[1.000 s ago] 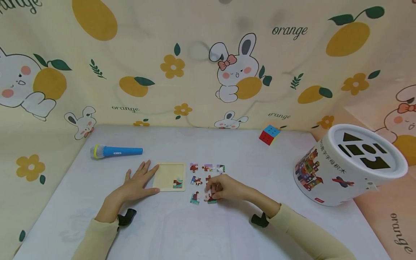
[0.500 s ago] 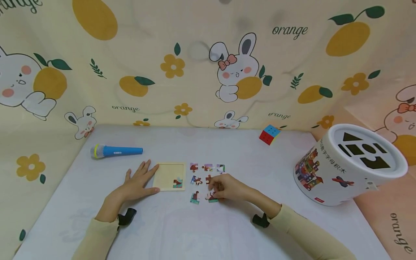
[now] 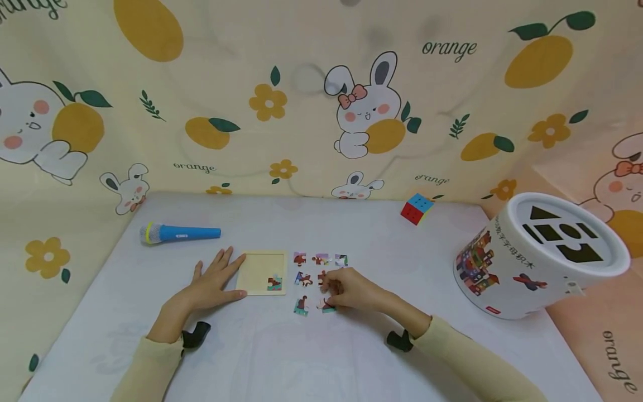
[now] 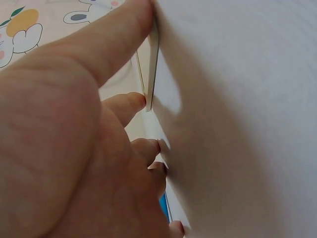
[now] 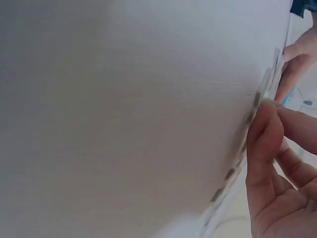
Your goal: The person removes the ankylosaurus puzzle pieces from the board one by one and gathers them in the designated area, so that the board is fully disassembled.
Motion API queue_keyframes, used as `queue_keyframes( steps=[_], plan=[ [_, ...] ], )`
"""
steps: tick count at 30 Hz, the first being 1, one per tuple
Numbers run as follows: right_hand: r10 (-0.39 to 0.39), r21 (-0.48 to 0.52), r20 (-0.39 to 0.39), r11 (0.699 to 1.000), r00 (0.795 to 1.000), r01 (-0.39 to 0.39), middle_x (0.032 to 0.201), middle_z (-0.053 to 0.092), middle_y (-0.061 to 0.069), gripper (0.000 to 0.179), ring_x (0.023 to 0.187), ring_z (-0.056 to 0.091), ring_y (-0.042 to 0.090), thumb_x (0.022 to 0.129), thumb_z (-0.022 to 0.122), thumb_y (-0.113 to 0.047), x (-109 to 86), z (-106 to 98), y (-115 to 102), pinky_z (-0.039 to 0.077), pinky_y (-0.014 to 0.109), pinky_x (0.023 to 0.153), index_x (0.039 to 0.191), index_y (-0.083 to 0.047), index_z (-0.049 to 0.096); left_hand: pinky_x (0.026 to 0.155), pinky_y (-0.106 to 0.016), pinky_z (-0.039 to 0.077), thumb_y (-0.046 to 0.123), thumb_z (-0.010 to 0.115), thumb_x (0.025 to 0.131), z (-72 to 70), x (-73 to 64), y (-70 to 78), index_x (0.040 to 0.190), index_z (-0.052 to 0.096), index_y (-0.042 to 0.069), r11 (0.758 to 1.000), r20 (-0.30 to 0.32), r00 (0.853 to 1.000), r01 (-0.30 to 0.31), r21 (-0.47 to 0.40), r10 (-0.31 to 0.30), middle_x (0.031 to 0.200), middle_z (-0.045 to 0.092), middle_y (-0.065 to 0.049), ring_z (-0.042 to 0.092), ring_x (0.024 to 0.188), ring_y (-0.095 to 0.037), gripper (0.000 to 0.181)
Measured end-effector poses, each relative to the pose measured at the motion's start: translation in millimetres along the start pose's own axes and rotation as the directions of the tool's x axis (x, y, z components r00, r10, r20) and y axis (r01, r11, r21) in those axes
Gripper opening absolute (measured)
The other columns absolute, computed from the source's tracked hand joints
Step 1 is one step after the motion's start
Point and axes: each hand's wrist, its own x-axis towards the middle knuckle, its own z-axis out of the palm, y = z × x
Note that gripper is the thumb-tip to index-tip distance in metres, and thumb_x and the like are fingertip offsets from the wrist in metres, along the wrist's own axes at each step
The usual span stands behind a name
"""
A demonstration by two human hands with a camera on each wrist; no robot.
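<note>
In the head view my left hand (image 3: pixel 211 286) lies with fingers spread, index fingertip and thumb at the left edge of a square wooden puzzle tray (image 3: pixel 253 273). The left wrist view shows the thumb and a finger (image 4: pixel 130 104) against the tray's edge (image 4: pixel 152 64). One picture piece (image 3: pixel 274 283) sits in the tray's lower right corner. To the right, my right hand (image 3: pixel 358 288) has its thumb and fingers curled together at a puzzle piece (image 3: pixel 325 306) in the front row, partly covered by the hand. Thumb and index fingertips meet beside the piece's edge in the right wrist view.
Several loose pieces (image 3: pixel 303 279) lie in rows between tray and right hand. A blue toy microphone (image 3: pixel 188 233) is behind the left hand. At the back stands a red and blue cube (image 3: pixel 417 209), with a big white bucket (image 3: pixel 522 290) on the right.
The right hand shifts only slightly at the front-row piece, which moves a little right, then a little back left. The left hand stays on the tray.
</note>
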Motion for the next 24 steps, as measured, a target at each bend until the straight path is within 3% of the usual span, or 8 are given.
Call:
queue_keyframes(
  steps=[5, 10, 16, 24],
  plan=[
    [-0.038, -0.049, -0.019, 0.998, 0.999, 0.037, 0.074, 0.059, -0.002, 0.016, 0.064, 0.052, 0.007, 0.085, 0.075, 0.002, 18.0, 7, -18, 0.046, 0.021, 0.06, 0.099, -0.003, 0.069, 0.105, -0.077, -0.007, 0.048, 0.07, 0.09, 0.4, 0.2, -0.1, 0.156, 0.027, 0.004, 1.0, 0.002, 1.0, 0.001, -0.002, -0.001, 0.161, 0.007, -0.031, 0.001, 0.148, -0.05, 0.09],
    [-0.088, -0.076, -0.006, 0.993, 0.996, 0.088, 0.096, 0.067, 0.008, 0.022, 0.082, 0.06, 0.015, 0.087, 0.072, 0.003, 41.9, 17, -40, 0.052, 0.024, 0.073, 0.108, 0.001, 0.067, 0.105, -0.077, -0.007, 0.048, 0.069, 0.09, 0.8, 0.2, -0.1, 0.156, 0.028, 0.003, 1.0, 0.004, 1.0, -0.007, -0.012, 0.007, 0.161, 0.007, -0.031, 0.001, 0.147, -0.051, 0.09],
    [-0.059, -0.094, -0.003, 0.994, 0.998, 0.059, 0.122, 0.067, 0.01, 0.04, 0.114, 0.061, 0.023, 0.088, 0.074, -0.002, 68.1, 26, -52, 0.051, 0.029, 0.092, 0.126, -0.002, 0.062, 0.105, -0.077, -0.007, 0.05, 0.069, 0.09, 1.2, 1.1, -2.5, 0.157, 0.027, 0.005, 1.0, 0.005, 1.0, 0.005, 0.007, -0.005, 0.162, 0.007, -0.03, 0.001, 0.148, -0.05, 0.091],
    [-0.009, -0.008, 0.026, 1.0, 1.0, 0.009, 0.127, 0.063, 0.016, 0.049, 0.119, 0.059, 0.028, 0.087, 0.071, 0.003, 83.3, 29, -54, 0.05, 0.03, 0.094, 0.134, 0.0, 0.055, 0.105, -0.077, -0.007, 0.05, 0.069, 0.09, 1.3, 1.9, -3.2, 0.157, 0.027, 0.006, 1.0, 0.007, 1.0, 0.016, 0.016, -0.016, 0.162, 0.007, -0.029, 0.001, 0.148, -0.05, 0.091]
  ],
)
